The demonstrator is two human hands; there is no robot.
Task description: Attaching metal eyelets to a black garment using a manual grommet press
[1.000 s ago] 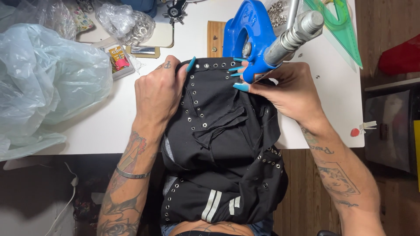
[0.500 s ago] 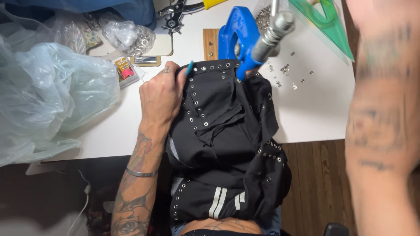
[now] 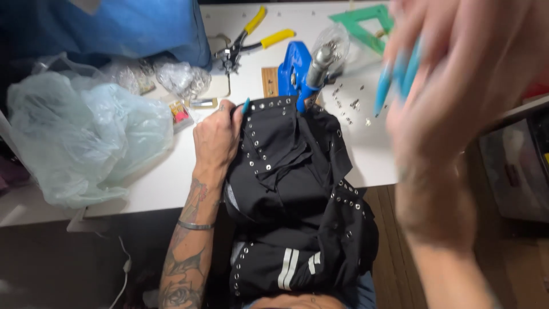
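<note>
On white table: studded black garment

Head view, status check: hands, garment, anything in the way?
Left hand flat on black studded garment at the blue press. Right hand raised, blurred, empty. Loose eyelets beside the press.

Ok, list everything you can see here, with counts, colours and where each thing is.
Garment: one, black with metal eyelets and white stripes, hanging over the table's near edge.
Press: one, blue with a metal handle, at the garment's top edge.
Pliers: one, yellow-handled, far side of the table.
Ruler: one, green triangle, far right.
Eyelets: several loose, silver, right of the press.
Bags: several, clear or pale plastic, left.
Table: one, white.
Left hand: pressing on the garment.
Right hand: raised, blurred, empty.
</note>
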